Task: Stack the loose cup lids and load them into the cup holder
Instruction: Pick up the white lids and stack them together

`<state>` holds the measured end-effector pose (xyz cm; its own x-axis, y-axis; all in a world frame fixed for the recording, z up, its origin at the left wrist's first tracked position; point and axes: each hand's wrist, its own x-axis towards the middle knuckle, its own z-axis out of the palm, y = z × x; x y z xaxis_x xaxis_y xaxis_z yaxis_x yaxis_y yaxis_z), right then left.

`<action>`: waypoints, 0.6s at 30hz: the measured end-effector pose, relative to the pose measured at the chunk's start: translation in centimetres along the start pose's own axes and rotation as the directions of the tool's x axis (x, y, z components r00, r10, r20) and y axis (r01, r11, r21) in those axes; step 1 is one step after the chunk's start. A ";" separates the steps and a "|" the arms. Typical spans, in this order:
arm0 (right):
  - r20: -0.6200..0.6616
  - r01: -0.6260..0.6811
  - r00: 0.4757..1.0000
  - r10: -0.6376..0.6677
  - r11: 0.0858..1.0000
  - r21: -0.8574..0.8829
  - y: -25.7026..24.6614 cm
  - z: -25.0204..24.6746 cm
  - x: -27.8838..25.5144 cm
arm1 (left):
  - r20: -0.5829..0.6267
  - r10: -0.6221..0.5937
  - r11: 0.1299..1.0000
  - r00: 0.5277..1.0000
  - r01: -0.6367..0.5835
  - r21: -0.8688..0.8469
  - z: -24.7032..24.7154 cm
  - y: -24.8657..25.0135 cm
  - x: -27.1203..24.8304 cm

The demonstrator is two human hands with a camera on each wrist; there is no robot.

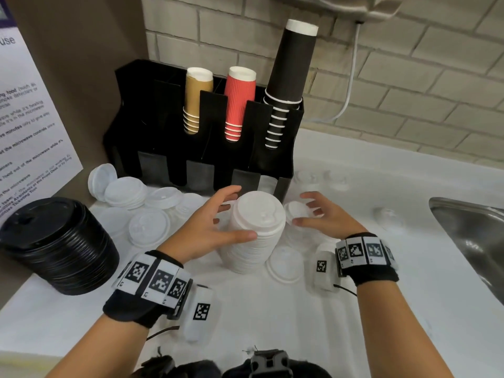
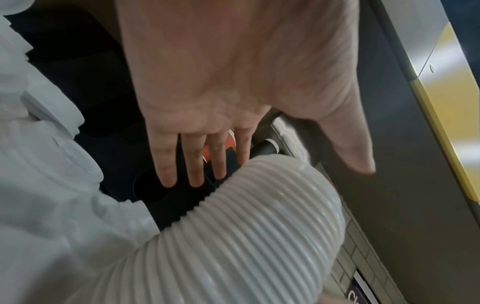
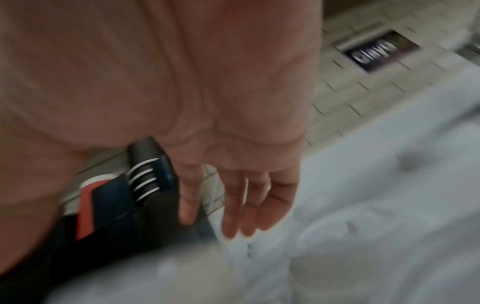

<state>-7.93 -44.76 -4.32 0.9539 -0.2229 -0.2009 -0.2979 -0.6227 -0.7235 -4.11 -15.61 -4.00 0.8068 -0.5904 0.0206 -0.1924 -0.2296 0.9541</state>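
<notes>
A tall stack of white lids (image 1: 256, 230) stands on the white counter in front of the black cup holder (image 1: 191, 159). My left hand (image 1: 241, 214) is spread open around the stack's left side, thumb in front and fingers behind. The left wrist view shows that hand (image 2: 280, 174) with straight fingers just beside the ribbed stack (image 2: 246, 236). My right hand (image 1: 301, 210) hovers open to the right of the stack, over a small white lid (image 1: 296, 210). In the blurred right wrist view its fingers (image 3: 231, 216) hang relaxed near the holder (image 3: 116, 216).
Loose white lids (image 1: 125, 192) lie left of the stack, and another lid (image 1: 285, 264) lies at its right. A stack of black lids (image 1: 60, 246) stands at the left. The holder carries gold, red and black cups (image 1: 286, 77). A steel sink (image 1: 474, 236) is at the right.
</notes>
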 end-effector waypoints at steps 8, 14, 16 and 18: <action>-0.190 -0.378 0.912 0.363 0.924 -0.052 3.8 -4.7 8.5 | -0.207 -0.019 0.998 0.978 0.005 -0.068 -1.2 1.2 0.9; -0.159 -0.482 0.876 0.456 0.806 -0.342 4.6 -7.5 13.4 | -0.249 -0.022 0.999 0.968 0.012 -0.039 -2.2 0.6 1.3; -0.166 -0.487 0.870 0.464 0.752 -0.444 4.5 -7.7 14.4 | -0.265 -0.026 0.999 0.964 0.017 -0.037 -2.5 0.4 1.5; -0.198 -0.483 0.868 0.456 0.677 -0.556 4.4 -7.8 14.9 | -0.275 -0.028 0.999 0.961 0.017 -0.040 -2.6 0.3 1.8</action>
<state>4.73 -56.62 -5.36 0.6846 -0.6257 -0.3740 -0.6820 -0.7309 -0.0256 -1.25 -14.71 -2.88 0.9342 -0.3487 0.0754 -0.1559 -0.2088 0.9654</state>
